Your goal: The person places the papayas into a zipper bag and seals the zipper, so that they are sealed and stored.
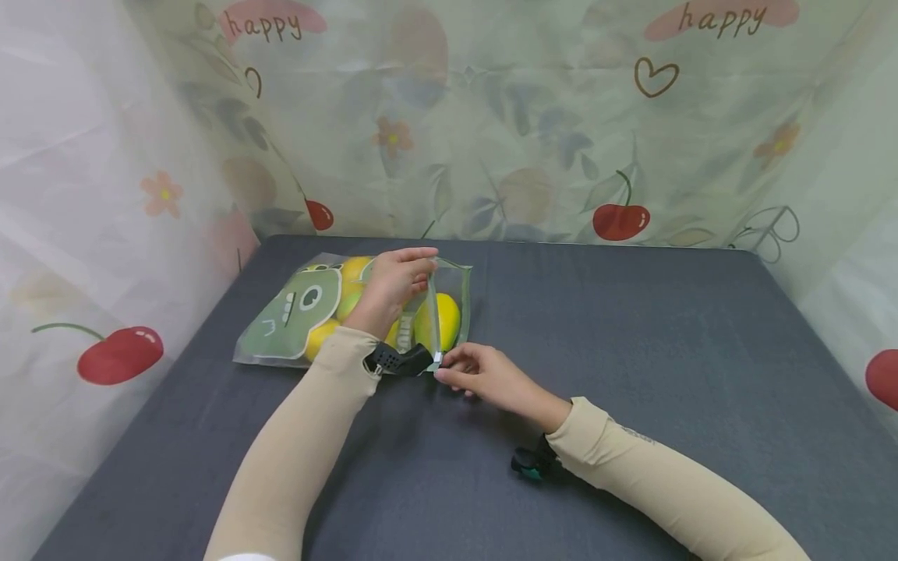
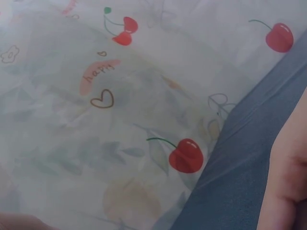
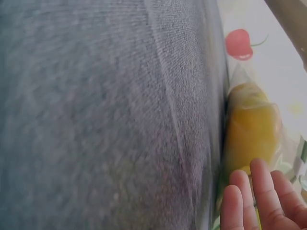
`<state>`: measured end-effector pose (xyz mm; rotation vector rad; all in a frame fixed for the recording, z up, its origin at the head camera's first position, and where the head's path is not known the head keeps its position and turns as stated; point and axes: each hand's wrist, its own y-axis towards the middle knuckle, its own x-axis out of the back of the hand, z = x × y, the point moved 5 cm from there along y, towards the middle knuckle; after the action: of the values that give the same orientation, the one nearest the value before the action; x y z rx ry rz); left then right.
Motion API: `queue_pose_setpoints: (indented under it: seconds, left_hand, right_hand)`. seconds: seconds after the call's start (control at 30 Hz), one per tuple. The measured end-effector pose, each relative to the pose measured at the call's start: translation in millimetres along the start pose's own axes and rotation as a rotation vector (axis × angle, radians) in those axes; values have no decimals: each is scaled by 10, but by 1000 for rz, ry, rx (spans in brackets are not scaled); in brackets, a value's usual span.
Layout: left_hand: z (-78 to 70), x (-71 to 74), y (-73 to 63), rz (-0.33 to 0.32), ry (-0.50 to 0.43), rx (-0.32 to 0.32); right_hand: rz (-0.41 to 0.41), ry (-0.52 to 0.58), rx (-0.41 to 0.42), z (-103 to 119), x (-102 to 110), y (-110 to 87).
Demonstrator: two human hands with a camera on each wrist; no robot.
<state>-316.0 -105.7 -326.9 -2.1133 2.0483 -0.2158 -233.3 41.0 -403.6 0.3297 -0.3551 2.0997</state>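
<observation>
A clear zip bag with a green cartoon face lies on its side, with several yellow lemon-like fruits inside. My left hand reaches over the bag and holds its mouth at the far end, index finger stretched out. At the near end of the mouth, my right hand pinches the zip slider between thumb and fingers. In the right wrist view, the right fingers show in front of a yellow fruit behind plastic. Only edges of hands show in the left wrist view.
The bag rests on a dark grey cloth-covered table. A pale curtain printed with cherries and leaves hangs behind and at both sides. Black wrist straps, one of them close to the bag's near edge, sit on both arms.
</observation>
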Motion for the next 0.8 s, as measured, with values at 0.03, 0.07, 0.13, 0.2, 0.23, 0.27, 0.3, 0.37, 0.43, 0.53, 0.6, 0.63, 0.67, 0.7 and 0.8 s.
queue_pose_setpoints:
  seconds: [0.03, 0.07, 0.13, 0.2, 0.23, 0.27, 0.3, 0.37, 0.43, 0.53, 0.6, 0.63, 0.67, 0.7, 0.8]
  left_hand:
    - [1, 1, -1, 1, -2, 3]
    - [1, 2, -1, 3, -2, 4]
    - [-2, 4, -3, 4, 1, 4]
    - [-7, 3, -4, 4, 2, 2]
    - [-8, 3, -3, 4, 3, 0]
    - [-11, 2, -3, 3, 4, -2]
    - [-13, 1, -3, 3, 5, -3]
    - [-13, 1, -2, 3, 6, 0]
    - [-11, 2, -3, 4, 11, 3]
    - [3, 5, 2, 7, 26, 15]
    - [17, 4, 7, 13, 43, 22]
    - [26, 3, 11, 17, 54, 26]
    - [33, 1, 12, 20, 67, 30]
    - [39, -1, 15, 25, 79, 32]
    - [39, -7, 7, 50, 108, 25]
  right_hand:
    - [-2, 5, -7, -7, -8, 11]
    - [-5, 10, -15, -10, -16, 23]
    - [-15, 26, -31, -15, -28, 48]
    - [-26, 37, -38, -7, -32, 69]
    - [-33, 39, -38, 0, -32, 79]
    - [-40, 42, -41, 7, -29, 86]
    - [-46, 43, -42, 11, -27, 93]
    - [-56, 43, -41, 24, -25, 102]
    - [-64, 47, -42, 35, -27, 109]
    - [-74, 44, -43, 52, -35, 114]
    - [-76, 41, -46, 61, -38, 110]
    - [-75, 39, -44, 62, -40, 108]
    - [-73, 38, -43, 62, -43, 106]
    - [-70, 38, -40, 60, -46, 105]
    - [-62, 45, -33, 58, -52, 101]
